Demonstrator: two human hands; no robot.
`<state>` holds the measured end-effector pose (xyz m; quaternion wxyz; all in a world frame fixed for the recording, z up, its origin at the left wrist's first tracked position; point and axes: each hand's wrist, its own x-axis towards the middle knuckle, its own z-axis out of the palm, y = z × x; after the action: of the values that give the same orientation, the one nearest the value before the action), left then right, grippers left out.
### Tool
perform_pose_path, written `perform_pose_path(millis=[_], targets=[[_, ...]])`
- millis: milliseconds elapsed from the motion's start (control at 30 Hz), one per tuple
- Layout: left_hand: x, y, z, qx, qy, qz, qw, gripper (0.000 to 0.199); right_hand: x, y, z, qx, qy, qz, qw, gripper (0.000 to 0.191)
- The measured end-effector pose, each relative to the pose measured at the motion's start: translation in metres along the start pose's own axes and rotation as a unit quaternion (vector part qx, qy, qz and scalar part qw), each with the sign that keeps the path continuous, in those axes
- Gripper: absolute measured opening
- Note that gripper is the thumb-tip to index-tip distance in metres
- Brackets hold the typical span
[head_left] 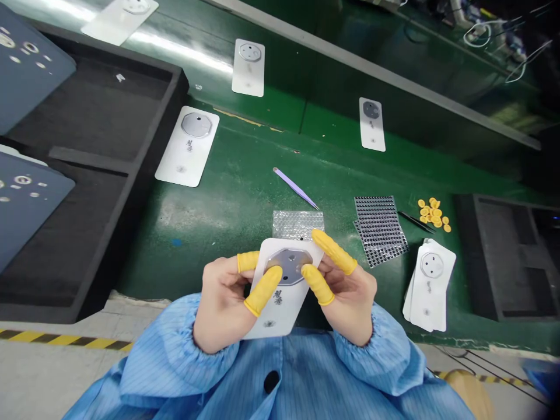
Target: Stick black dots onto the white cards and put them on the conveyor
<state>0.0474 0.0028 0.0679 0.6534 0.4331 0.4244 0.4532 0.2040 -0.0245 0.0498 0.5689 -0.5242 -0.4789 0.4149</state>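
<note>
Between both hands, close to my body, is a white rounded panel (273,318) with a grey octagonal plate at its upper end. My left hand (234,300) grips its left side, the thumb in a yellow finger cot lying on the octagon's edge. On the right side my right hand (343,286) holds it too, with yellow cots on thumb and index finger; the thumb presses the octagon's right edge. A clear sheet (298,220) with small bumps lies just beyond the panel, partly covered by it. Farther off rest purple tweezers (295,188).
Sheets of black dots (380,227), black tweezers (417,222) and yellow finger cots (433,213) lie right. A stack of white panels (431,291) sits near a black tray (494,256). Another panel (188,149) is beside the left black tray (94,297). More panels lie farther back.
</note>
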Motion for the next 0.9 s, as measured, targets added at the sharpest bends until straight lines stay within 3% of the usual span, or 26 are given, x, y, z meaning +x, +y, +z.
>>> perform_pose_path(millis=[233, 467, 600, 700, 800, 900], targets=[[0.002, -0.001, 0.003, -0.007, 0.042, -0.030, 0.999, 0.009, -0.001, 0.006, 0.001, -0.004, 0.007, 0.012, 1.000, 0.049], [0.013, -0.006, -0.005, -0.080, -0.018, -0.143, 0.986, 0.018, 0.013, 0.000, 0.007, 0.081, -0.045, 0.089, 0.992, 0.048], [0.008, -0.005, 0.001, -0.048, 0.033, -0.142, 0.988, 0.013, 0.009, -0.001, 0.012, 0.100, -0.081, 0.126, 0.984, 0.063], [0.007, -0.004, 0.005, -0.022, 0.068, -0.146, 0.987, 0.017, 0.006, 0.002, 0.016, 0.085, -0.067, 0.131, 0.985, 0.059], [0.015, -0.001, 0.002, -0.042, 0.028, -0.185, 0.981, 0.019, 0.010, 0.005, 0.013, 0.092, -0.051, 0.123, 0.987, 0.056], [0.028, 0.012, -0.002, -0.087, -0.027, -0.242, 0.966, 0.024, 0.019, -0.001, 0.003, 0.138, -0.106, 0.165, 0.971, 0.054]])
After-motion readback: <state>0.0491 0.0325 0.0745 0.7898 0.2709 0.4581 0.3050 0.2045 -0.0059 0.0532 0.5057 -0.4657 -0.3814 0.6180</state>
